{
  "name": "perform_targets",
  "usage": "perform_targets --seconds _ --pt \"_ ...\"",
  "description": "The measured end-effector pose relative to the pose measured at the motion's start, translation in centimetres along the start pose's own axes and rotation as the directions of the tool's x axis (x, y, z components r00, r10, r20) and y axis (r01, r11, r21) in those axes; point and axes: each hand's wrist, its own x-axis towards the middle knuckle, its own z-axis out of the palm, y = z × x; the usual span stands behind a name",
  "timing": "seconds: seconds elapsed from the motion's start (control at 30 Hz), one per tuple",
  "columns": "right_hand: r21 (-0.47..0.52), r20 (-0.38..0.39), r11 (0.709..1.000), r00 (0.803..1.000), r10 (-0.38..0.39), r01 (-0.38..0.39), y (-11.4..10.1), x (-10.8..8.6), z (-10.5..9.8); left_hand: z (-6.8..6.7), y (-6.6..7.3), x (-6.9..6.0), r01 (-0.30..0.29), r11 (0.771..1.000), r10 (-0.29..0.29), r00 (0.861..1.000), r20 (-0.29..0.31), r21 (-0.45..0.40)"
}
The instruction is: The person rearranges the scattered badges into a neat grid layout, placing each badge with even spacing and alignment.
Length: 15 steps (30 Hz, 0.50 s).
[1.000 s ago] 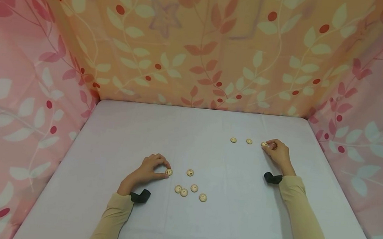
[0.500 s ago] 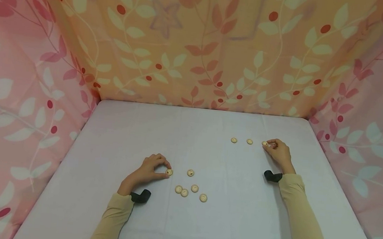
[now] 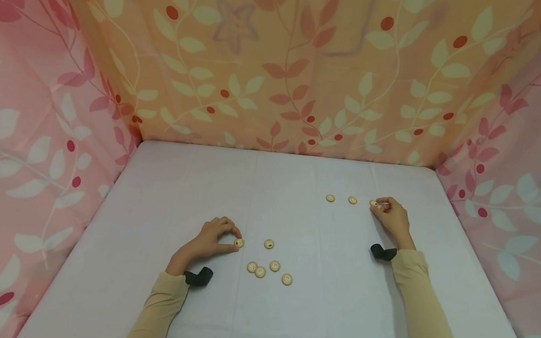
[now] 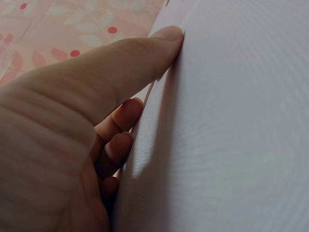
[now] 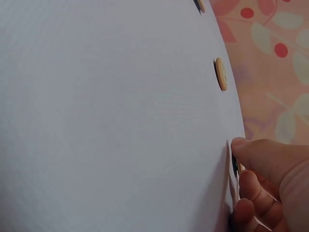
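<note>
On the white-covered table, my left hand (image 3: 207, 238) pinches a round wooden button (image 3: 239, 243) between thumb and index finger. In the left wrist view the thumb (image 4: 130, 60) presses close to the cloth and hides that button. Toward the back right, my right hand (image 3: 393, 218) holds another wooden button (image 3: 373, 203) by its edge, low at the table surface. The right wrist view shows this thumb (image 5: 263, 153) over the button, which is mostly covered. Two more buttons, a middle one (image 3: 352, 200) and a left one (image 3: 330, 198), lie in a row with it.
Several loose buttons lie right of my left hand: a single one (image 3: 269, 244), a touching pair (image 3: 252, 267), and two others, one (image 3: 274, 266) behind the nearer (image 3: 287, 279). Floral curtains (image 3: 279, 73) enclose the table (image 3: 192, 178) at the back and sides. Each wrist carries a black mount (image 3: 199, 277).
My right wrist and forearm have shifted very slightly, while its fingers stay at the same button. My left hand and the loose buttons have kept their places.
</note>
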Motion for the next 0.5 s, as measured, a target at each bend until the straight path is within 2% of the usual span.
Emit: perform_targets --seconds 0.5 --pt "0.086 -0.033 0.996 0.999 -0.030 0.033 -1.1 -1.9 1.2 -0.2 0.4 0.0 0.007 1.000 -0.007 1.000 0.003 0.004"
